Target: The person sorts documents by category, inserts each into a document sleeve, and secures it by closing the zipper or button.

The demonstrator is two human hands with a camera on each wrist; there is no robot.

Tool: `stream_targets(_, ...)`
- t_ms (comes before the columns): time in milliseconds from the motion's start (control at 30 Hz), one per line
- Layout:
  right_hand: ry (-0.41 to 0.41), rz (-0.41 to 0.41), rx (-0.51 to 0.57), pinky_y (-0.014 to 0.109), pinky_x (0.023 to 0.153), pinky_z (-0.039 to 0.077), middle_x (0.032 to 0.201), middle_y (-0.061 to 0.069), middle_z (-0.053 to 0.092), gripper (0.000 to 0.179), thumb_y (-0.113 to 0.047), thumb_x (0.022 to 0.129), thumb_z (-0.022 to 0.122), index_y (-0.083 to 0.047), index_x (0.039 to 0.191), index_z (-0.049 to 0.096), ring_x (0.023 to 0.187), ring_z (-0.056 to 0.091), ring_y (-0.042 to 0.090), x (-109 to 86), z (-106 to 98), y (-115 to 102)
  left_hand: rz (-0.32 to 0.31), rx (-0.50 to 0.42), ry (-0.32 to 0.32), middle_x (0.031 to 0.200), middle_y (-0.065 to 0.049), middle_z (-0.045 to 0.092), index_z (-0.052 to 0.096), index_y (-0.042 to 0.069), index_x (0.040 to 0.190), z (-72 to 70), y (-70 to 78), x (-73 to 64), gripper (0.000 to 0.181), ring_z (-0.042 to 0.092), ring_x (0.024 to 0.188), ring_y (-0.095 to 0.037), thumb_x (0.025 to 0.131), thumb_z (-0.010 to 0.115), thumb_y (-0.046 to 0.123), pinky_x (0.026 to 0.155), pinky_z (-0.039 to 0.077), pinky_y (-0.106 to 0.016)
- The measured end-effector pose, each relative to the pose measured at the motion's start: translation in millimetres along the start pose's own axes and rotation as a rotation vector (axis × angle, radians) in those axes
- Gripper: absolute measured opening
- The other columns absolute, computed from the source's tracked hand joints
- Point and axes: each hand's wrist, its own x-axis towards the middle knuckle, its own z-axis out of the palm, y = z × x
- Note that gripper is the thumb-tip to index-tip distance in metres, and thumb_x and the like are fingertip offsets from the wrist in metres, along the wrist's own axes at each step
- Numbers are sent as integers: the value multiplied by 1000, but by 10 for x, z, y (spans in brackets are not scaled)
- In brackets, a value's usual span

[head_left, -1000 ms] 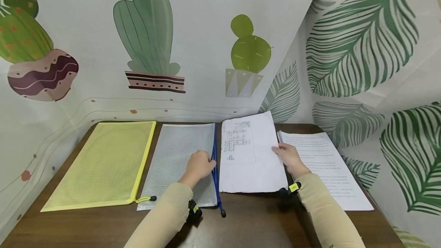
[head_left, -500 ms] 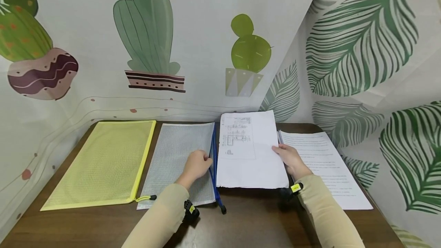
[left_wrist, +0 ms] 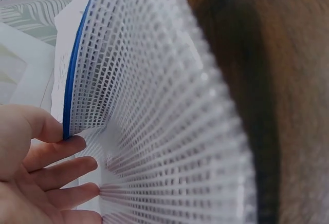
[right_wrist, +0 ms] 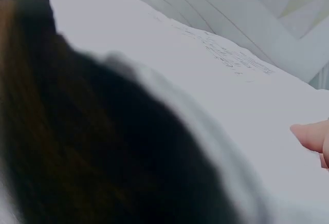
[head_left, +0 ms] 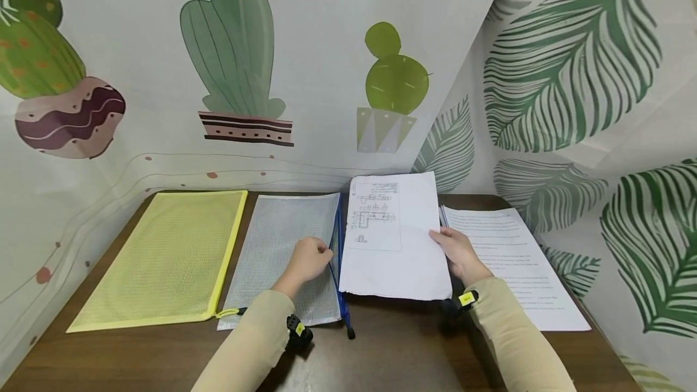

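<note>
I have the left hand (head_left: 307, 259) with its grip closed at thumb and forefinger, pinching the blue zip edge (left_wrist: 75, 64) of a translucent whitish mesh pouch (head_left: 267, 259); the left wrist view shows the other fingers loosely curved just below that pinch, and the mesh bowing up in a curve beside them. The right hand (head_left: 460, 253) has its grip clamped on the right edge of a white paper sheaf (head_left: 408, 265) printed with a line drawing, thumb on top. I cannot tell how many sheets it has. The sheaf's near edge is raised off the dark brown wooden bench (head_left: 403, 356), with shadow beneath, and its left edge lies right along the blue zip edge; from my views I cannot tell whether any of it is inside the pouch.

Farther out, to the right of the sheaf, a stack of white text-printed pages (head_left: 506, 259) lies on the bench, partly behind the right hand and forearm. At the far left lies a flat yellow mesh pouch (head_left: 158, 259), its yellow loop pull (head_left: 227, 313) reaching toward the whitish pouch. Both forearms wear beige sleeves (head_left: 245, 337). Behind the bench hang a white cactus-print backdrop (head_left: 321, 17) and, to the right, a leaf-print backdrop (head_left: 577, 77).
</note>
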Motion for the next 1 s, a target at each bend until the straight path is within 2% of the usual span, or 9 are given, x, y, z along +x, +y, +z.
stream_targets(133, 7, -7, -6, 22, 69, 53, 109, 8, 56, 52, -21, 95, 53, 6, 138, 38, 78, 60, 5, -1, -14, -7, -24, -8, -15, 57, 1, 50, 63, 4, 63, -9, 5, 1, 21, 44, 50, -11, 82, 56, 9, 45, 37, -22)
stream_targets(300, -16, -28, 14, 23, 70, 53, 102, 3, 59, 51, -21, 96, 52, 7, 137, 38, 79, 61, 5, -2, -16, 5, -33, -12, -20, 53, 3, 46, 58, 6, 58, -8, 24, -2, 26, 42, 48, -11, 83, 56, 9, 43, 36, -22)
stream_targets(533, -61, -1, 46, 25, 70, 53, 100, 3, 59, 57, -21, 95, 54, 7, 140, 33, 79, 61, 6, -35, 31, -1, -42, 1, -12, 57, 1, 52, 65, 4, 66, 35, 55, 3, 21, 45, 51, -12, 83, 57, 12, 45, 37, -23)
stream_targets(800, -71, -6, -5, 26, 68, 54, 97, 2, 63, 56, -24, 95, 55, 6, 139, 36, 78, 62, 7, -37, 64, 20, -64, -22, 2, 57, 0, 52, 65, 5, 66, 81, 82, 6, 23, 45, 50, -12, 86, 55, 12, 43, 36, -23)
stream_targets(1000, -93, 11, 18, 27, 67, 54, 90, -2, 63, 56, -23, 95, 54, 6, 138, 36, 76, 63, 8, -49, 71, 27, -94, -36, 5, 59, 0, 52, 62, 7, 66, 96, 82, 9, 24, 46, 51, -13, 88, 53, 13, 44, 37, -23)
